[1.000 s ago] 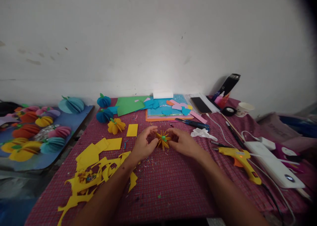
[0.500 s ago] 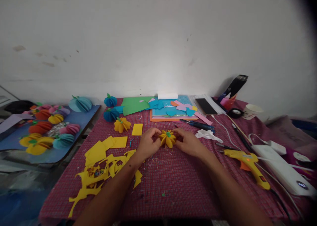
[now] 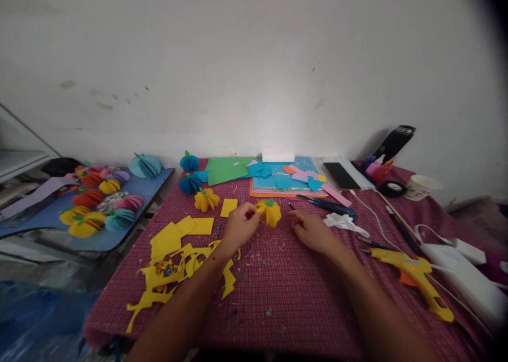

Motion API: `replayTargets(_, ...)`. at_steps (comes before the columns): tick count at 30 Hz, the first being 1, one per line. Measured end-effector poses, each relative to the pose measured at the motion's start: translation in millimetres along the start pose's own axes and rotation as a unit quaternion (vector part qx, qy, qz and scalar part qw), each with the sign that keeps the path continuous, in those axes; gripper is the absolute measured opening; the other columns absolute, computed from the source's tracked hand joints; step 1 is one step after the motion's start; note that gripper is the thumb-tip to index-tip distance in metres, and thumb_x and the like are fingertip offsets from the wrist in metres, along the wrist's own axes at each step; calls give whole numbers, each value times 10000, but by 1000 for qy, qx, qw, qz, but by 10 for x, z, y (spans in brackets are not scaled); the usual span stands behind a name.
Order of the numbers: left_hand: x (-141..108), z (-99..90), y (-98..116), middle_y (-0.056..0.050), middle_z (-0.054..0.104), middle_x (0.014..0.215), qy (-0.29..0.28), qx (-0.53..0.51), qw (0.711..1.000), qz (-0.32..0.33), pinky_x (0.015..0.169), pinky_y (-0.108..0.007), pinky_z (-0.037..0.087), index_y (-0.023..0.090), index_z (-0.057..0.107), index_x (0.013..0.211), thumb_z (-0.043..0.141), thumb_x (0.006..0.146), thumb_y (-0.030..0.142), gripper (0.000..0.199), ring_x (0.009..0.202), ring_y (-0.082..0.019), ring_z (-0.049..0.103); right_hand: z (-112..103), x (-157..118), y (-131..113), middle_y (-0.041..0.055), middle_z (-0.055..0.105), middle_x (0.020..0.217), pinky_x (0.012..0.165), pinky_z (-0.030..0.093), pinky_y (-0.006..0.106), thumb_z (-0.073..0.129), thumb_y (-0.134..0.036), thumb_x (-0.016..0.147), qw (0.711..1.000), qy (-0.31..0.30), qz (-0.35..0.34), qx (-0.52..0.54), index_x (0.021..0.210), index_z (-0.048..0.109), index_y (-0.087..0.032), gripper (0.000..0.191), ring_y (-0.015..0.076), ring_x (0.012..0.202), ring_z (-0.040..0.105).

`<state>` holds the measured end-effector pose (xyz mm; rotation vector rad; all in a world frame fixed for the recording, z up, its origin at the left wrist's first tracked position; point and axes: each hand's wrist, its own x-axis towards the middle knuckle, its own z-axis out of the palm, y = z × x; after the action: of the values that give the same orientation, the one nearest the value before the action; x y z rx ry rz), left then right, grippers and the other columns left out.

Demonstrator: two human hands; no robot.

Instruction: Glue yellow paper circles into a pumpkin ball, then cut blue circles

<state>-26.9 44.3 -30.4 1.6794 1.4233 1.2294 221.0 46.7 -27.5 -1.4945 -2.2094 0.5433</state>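
A small yellow paper pumpkin with a green leaf on top is pinched at its left side by the fingertips of my left hand. It appears lifted slightly off the checked tablecloth. To its right, my right hand is apart from it, fingers loosely bent and holding nothing that I can see. Another yellow paper pumpkin stands beyond my left hand, near a yellow square sheet. Yellow sheets and cut-out scraps lie around my left forearm.
A yellow glue gun lies at right, beside a white power bank. Farther back are a phone, crumpled tissue, a cutter and coloured sheets. Several finished pumpkins crowd the blue side table.
My right hand has let go of the pumpkin and drawn off to the right. My left hand now holds it alone, more tilted so its side shows. The camera view has turned slightly left.
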Motion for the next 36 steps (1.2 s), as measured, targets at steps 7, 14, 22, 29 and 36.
replayTargets(7, 285, -113, -264, -14, 692, 806, 164, -205, 959, -107, 704, -281, 544, 173, 591, 888, 640, 804, 330, 185, 744, -148, 683, 4, -15, -22, 114, 725, 1167, 956, 494, 422, 511, -123, 845, 1000, -13, -27, 10, 1165, 684, -195, 370, 270, 1055, 678)
replayTargets(14, 356, -20, -391, -80, 680, 1159, 199, -224, 949, -96, 939, -317, 520, 191, 552, 1091, 632, 825, 218, 280, 1097, -175, 663, 6, -27, -44, 96, 728, 1146, 934, 496, 399, 503, -102, 850, 999, -16, -37, 1, 1170, 682, -220, 386, 253, 1036, 677)
replayTargets(22, 432, -13, -382, -112, 536, 1421, 212, -301, 921, -127, 1085, -354, 447, 232, 474, 1261, 607, 793, 71, 512, 1359, -200, 499, -5, -27, -90, 100, 731, 1138, 903, 496, 389, 479, -92, 850, 999, -33, -42, -9, 1130, 692, -200, 369, 261, 1026, 682)
replayTargets(29, 317, -12, -249, -80, 473, 1497, 143, -275, 944, -112, 1134, -360, 392, 252, 484, 1337, 597, 830, 131, 533, 1434, -214, 400, -20, -36, -112, 94, 732, 1127, 903, 495, 361, 482, -102, 851, 998, -36, -45, -9, 1112, 692, -200, 350, 247, 1023, 683)
replayTargets(36, 208, -54, -133, -122, 510, 1428, 186, -252, 940, -137, 1030, -326, 454, 225, 452, 1359, 658, 775, 173, 622, 1296, -220, 534, -38, -38, -132, 111, 718, 1185, 919, 475, 343, 478, -121, 882, 998, -39, -38, -16, 1168, 681, -179, 355, 237, 1047, 674)
